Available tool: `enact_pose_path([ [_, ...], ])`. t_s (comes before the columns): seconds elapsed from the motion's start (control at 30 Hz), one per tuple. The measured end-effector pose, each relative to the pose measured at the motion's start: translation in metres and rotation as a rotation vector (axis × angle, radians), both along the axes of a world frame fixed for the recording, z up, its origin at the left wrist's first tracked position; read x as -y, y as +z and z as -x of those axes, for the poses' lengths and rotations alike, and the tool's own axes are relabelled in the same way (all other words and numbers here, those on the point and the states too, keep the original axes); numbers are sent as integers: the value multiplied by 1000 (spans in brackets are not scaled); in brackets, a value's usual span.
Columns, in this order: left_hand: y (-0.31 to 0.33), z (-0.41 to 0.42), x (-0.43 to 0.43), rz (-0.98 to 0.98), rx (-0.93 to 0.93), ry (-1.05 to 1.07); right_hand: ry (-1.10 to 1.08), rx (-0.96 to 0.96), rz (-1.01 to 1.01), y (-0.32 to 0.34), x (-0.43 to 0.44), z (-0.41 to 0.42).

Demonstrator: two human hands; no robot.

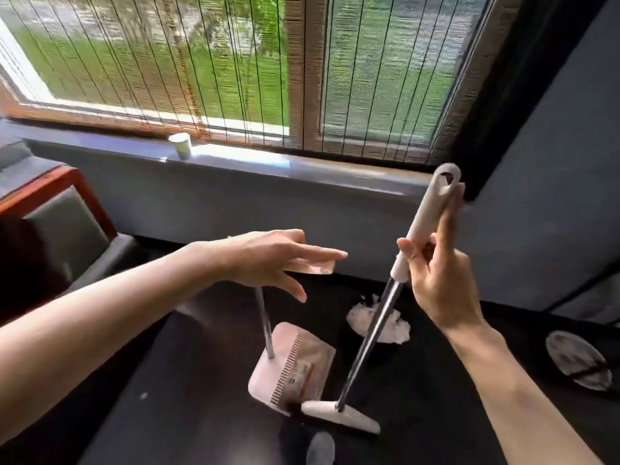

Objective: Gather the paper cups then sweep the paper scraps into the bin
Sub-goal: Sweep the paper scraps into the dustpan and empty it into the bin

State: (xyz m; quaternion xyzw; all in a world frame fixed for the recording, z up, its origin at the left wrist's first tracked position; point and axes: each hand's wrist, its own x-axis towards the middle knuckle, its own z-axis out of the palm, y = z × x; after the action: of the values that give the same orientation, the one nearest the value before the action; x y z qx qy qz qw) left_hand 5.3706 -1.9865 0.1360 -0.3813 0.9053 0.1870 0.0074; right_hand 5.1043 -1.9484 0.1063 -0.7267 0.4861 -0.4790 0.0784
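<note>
Scene: a person stands over a dark floor beneath a blind-covered window, broom in one hand and a long-handled dustpan standing unheld in front.

Right hand: the right hand grips the broom's pale upper handle, fingers curled round it, index finger lying straight up the grip.

Left hand: the left hand hovers palm down over the dustpan handle, fingers straight and slightly spread, holding nothing; whether they touch the grip cannot be told.

Scraps: paper scraps lie in the dustpan tray behind its comb, with the broom head resting at the tray's lip.

Bin: the dark bin stands just beyond the dustpan, showing something white inside (scraps or liner, too blurred to say).

Cups: one paper cup sits upright on the windowsill, well apart from the sweeping.

Step in hand: likely taking the dustpan to tip it into the bin.

Doing it well: close the left fingers fully round the handle before lifting, keep the tray tilted back so the scraps stay behind the comb, bring its lip over the bin rim, then tip slowly. Park the broom clear of the tray first.

Risk: a light load can slide or flutter out if the pan swings.
</note>
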Motion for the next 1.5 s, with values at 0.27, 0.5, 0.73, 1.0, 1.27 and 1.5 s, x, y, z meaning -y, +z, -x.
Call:
enact_pose_path([
  [0.27,-4,-10,144,21,134,-24,31,55,-71,-35,159,-33],
  [0.5,-22,-12,256,67,110,-11,46,28,-175,-62,261,-59],
  [0.73,-94,-5,353,15,95,-119,16,-12,-329,-125,342,-84],
  [1.0,-184,-13,421,-273,17,-51,-66,1,-346,-196,405,-100],
  [1.27,-181,-18,456,-245,-174,102,-141,25,-374,-200,437,-102],
  [1.5,-186,-24,472,-276,-219,105,-131,4,-508,-203,467,-107],
])
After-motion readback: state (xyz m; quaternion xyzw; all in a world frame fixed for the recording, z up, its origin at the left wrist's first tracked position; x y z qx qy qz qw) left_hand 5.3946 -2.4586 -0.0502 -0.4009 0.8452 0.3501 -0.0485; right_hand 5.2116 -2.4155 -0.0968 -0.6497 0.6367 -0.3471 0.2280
